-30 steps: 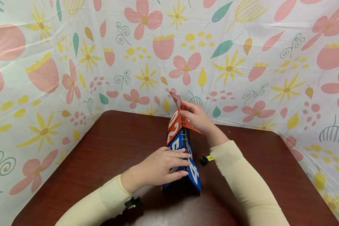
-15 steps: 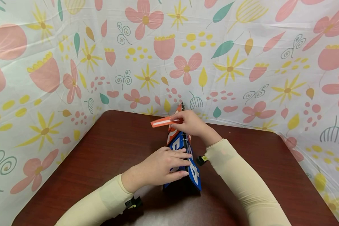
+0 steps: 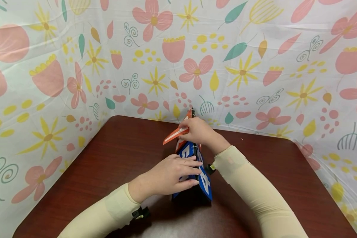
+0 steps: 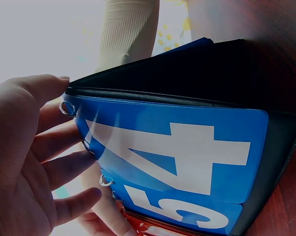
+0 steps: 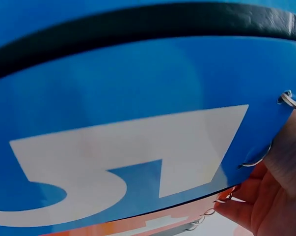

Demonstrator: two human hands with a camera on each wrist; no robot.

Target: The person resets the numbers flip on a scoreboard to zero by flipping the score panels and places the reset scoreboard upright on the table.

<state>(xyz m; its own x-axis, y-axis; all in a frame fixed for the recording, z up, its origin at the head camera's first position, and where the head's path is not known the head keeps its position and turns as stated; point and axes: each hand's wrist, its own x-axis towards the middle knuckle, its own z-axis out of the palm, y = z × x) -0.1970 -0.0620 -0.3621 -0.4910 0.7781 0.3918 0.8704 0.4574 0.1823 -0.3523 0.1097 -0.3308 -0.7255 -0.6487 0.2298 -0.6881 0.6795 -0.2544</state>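
A tent-shaped black flip scoreboard [image 4: 280, 162] stands on the table, its number cards hung from metal rings [image 4: 67, 108] along the top ridge. Blue cards showing 4 [image 4: 206, 162] and 5 [image 5: 113, 142] hang at the near end; the red cards are at the far end. My left hand [image 3: 166, 175] rests over the near part of the ridge, fingers spread and nearly straight. Between thumb and fingers, my right hand [image 3: 197, 130] pinches a red number card [image 3: 173, 135] with a white mark, tilted out over the left face. That hand hides part of the red section.
The dark red-brown table [image 3: 122, 148] extends on both sides of the scoreboard. A flower-patterned cloth [image 3: 107, 59] hangs behind and at the sides, close to the scoreboard's far end. Black wrist devices [image 3: 141, 213] sit at both sleeves.
My right hand has brought the red card over the ridge from a raised position to the left side, then slightly lower. My left hand and the scoreboard have stayed in place.
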